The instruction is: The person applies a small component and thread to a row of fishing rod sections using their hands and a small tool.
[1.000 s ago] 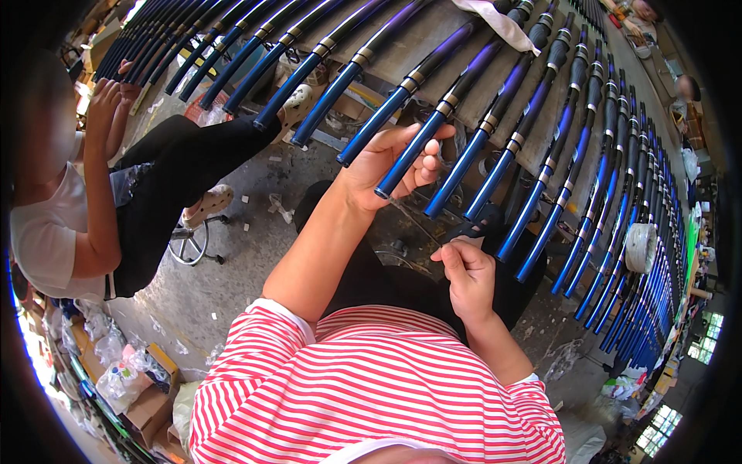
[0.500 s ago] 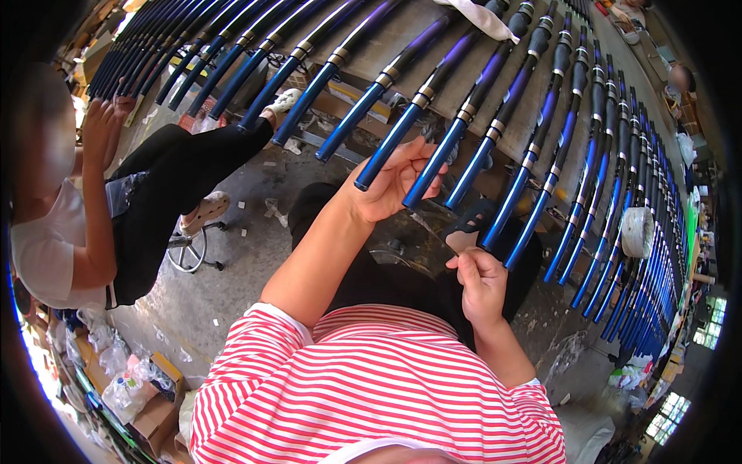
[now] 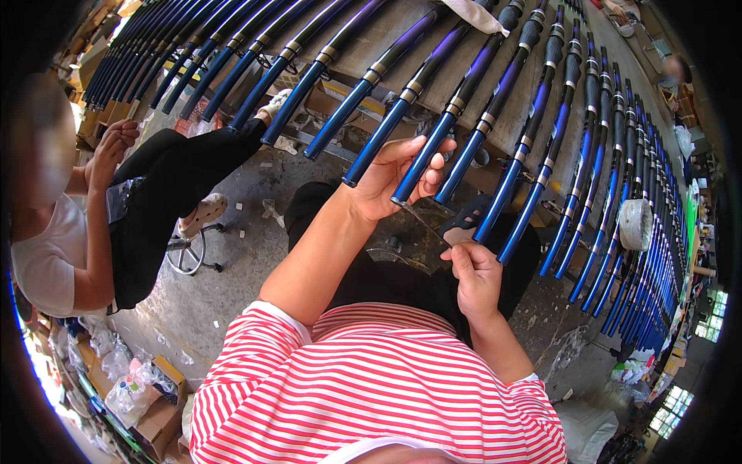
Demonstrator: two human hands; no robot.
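A long row of fishing rods with glossy blue butts lies side by side, butt ends toward me. My left hand (image 3: 390, 178) has its fingers wrapped around the butt of one fishing rod (image 3: 425, 164), near its end. In my right hand (image 3: 478, 278), closed in a pinch, is a thin dark stick (image 3: 427, 224). It slants up to the left, and its far tip is at the open end of the held rod. What the tip is like is too small to make out.
The rods rest on a table (image 3: 495, 100) with a white cloth (image 3: 473, 15) on top. A roll of pale tape (image 3: 635, 225) lies on the rods at right. At left sits another person (image 3: 58, 247), beside a wheeled stool base (image 3: 188, 251). Cardboard boxes (image 3: 158, 417) stand lower left.
My left fingers have closed around the rod's butt. The stick in my right hand now reaches the rod's end. The other person's hands have come down, away from the rods.
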